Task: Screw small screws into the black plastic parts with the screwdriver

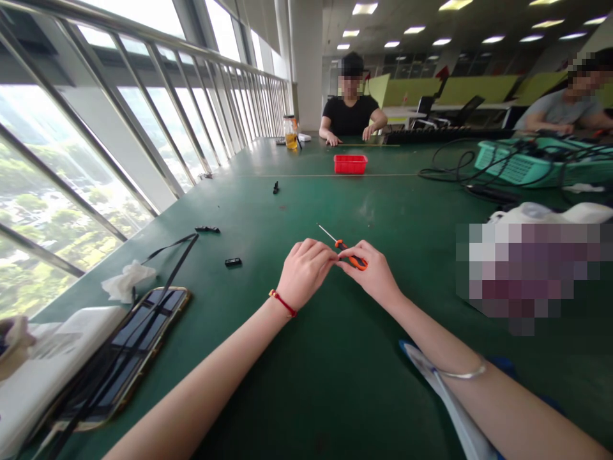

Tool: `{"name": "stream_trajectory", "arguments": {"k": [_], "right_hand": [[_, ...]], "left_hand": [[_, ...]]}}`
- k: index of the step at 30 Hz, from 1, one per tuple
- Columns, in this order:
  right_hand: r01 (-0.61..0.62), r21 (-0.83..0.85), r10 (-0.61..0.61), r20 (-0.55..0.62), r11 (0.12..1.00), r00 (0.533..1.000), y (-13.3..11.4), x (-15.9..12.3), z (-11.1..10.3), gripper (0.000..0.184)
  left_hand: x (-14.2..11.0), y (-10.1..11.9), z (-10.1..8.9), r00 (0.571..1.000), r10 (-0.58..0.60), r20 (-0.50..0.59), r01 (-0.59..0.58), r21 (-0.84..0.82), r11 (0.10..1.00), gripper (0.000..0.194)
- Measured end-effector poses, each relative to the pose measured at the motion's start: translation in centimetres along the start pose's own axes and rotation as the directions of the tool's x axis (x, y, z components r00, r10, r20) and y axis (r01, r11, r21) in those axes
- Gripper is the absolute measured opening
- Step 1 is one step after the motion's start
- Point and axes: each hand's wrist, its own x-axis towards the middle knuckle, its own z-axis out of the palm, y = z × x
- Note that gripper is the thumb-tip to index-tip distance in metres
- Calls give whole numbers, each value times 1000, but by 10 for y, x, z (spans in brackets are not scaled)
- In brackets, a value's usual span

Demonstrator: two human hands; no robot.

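Observation:
My right hand [372,273] grips the orange handle of a small screwdriver [345,248], whose thin metal shaft points up and left over the green table [335,377]. My left hand [305,270] has its fingers curled, with the fingertips meeting the screwdriver near the handle's front; whether it pinches a small part there is hidden. A red string bracelet is on my left wrist, a silver bangle on my right. Small black parts [233,261] [207,229] [276,187] lie on the table to the left and farther away.
A phone [129,351] with a black strap, a crumpled tissue [127,281] and a white box lie at the left. A red tray [350,163] sits farther ahead. Two other people sit at the far end and right. Cables and a teal basket [522,163] fill the right side.

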Motion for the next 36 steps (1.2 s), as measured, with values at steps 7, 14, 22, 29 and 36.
{"name": "stream_trajectory", "arguments": {"k": [7,14,22,29,36], "right_hand": [[16,19,-16,9,1000,1000,-2,-1,3,17],[6,37,-6,-10,999,1000,-2,-1,3,17],[-44,72,46,-27,996,999,-6,-2,4,15],[-46,85,50,-42,995,998,-5,-2,5,14],[-32,110,37,-42,993,998,-5,-2,5,16]], "left_hand": [[-9,-3,9,998,4,-64,-4,-11,1000,16],[-11,-4,11,997,54,-53,-53,20,998,16],[-9,-2,9,998,50,-43,-48,43,998,18],[-10,0,13,1000,14,-22,-13,28,1000,18],[-9,-1,13,999,17,-34,-18,-40,999,17]]}}
